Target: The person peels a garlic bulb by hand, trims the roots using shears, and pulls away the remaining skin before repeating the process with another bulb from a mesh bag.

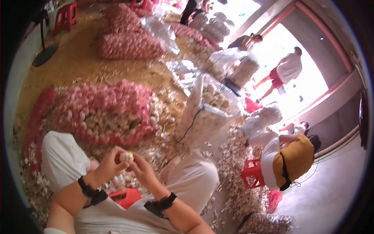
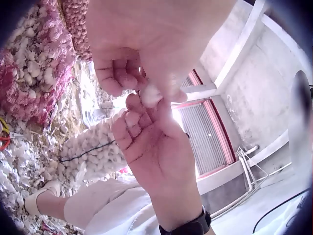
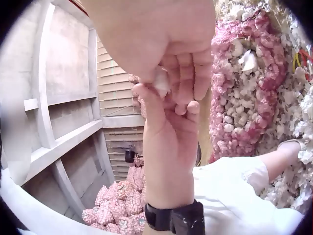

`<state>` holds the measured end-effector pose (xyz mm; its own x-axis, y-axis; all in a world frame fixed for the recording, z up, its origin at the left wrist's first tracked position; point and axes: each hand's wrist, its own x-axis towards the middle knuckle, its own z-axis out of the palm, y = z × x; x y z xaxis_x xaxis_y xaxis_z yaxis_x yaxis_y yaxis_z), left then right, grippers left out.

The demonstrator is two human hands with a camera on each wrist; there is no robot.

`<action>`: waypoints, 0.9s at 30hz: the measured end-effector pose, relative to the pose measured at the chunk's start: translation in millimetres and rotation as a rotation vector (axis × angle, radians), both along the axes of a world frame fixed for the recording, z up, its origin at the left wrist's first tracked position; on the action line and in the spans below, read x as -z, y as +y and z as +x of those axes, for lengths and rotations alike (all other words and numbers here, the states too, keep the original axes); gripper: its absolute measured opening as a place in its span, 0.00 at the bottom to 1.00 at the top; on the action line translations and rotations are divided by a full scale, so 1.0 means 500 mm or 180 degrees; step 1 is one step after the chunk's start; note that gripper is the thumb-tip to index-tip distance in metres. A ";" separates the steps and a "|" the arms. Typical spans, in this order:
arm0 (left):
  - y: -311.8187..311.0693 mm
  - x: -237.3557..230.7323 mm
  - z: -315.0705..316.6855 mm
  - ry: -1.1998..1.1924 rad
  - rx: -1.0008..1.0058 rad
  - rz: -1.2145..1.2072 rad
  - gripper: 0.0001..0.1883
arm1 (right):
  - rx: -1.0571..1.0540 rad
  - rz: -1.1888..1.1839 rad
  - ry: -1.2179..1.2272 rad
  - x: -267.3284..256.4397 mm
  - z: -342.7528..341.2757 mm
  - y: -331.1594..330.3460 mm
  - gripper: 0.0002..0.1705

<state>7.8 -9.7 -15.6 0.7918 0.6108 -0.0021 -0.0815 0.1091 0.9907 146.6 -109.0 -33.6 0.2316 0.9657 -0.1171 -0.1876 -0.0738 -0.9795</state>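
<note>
A pale garlic bulb (image 1: pixel 126 156) is held between both hands above the seated person's lap. The left hand (image 1: pixel 108 165) grips it from the left, fingers curled; the right hand (image 1: pixel 142 170) pinches it from the other side. In the left wrist view the bulb (image 2: pixel 150 96) shows between the two sets of fingertips, and the right palm faces the camera. Fingers partly cover the bulb (image 3: pixel 161 82) in the right wrist view. Just beyond the knees lies an opened pink mesh sack (image 1: pixel 134 93) full of garlic bulbs (image 1: pixel 111 123).
Garlic skins (image 1: pixel 230 171) litter the floor around the legs. A red object (image 1: pixel 126 198) lies at the lap. A whitish sack (image 1: pixel 202 126) of bulbs stands ahead right. A person (image 1: pixel 292 160) sits by a red stool (image 1: pixel 253 173); full mesh sacks (image 1: pixel 130 45) lie farther back.
</note>
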 end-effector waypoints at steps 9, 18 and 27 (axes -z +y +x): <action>-0.006 -0.046 -0.008 0.0804 -0.0299 0.1263 0.20 | -0.0117 -0.0280 0.0020 -0.021 0.000 -0.002 0.20; -0.002 -0.048 -0.003 0.0856 -0.0014 0.1444 0.22 | -0.0274 -0.0333 0.0524 -0.008 0.002 -0.010 0.23; -0.002 -0.054 -0.009 0.0503 0.0113 -0.0028 0.21 | -0.0310 -0.0364 0.0658 -0.012 0.005 -0.015 0.22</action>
<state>3.4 -10.6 11.2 0.8023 0.5819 -0.1335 0.0793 0.1179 0.9899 149.1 -116.4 -27.6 0.0978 0.9601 -0.2622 -0.3694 -0.2096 -0.9053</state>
